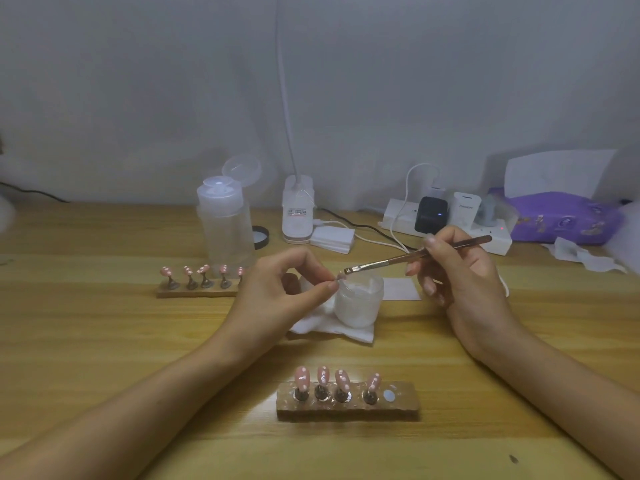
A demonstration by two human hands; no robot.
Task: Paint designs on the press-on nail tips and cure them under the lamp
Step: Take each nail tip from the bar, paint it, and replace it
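Observation:
My left hand (277, 289) pinches a small pink nail tip (340, 277) between thumb and forefinger, above a frosted jar (358, 303). My right hand (457, 271) grips a thin brush (408, 258), its bristles almost touching the held tip. A near wooden holder (348, 408) carries several pink tips with white dots on stands; its rightmost slot shows a bare round magnet (389, 395). A second holder (197, 291) with several dotted pink tips sits at the left, partly behind my left hand.
A white tissue (322, 323) lies under the jar. Behind stand a clear pump bottle (225, 226), a white lamp base (298, 211) with a gooseneck, cotton pads (332, 239), a power strip (450, 226) with chargers, and a purple tissue pack (561, 216).

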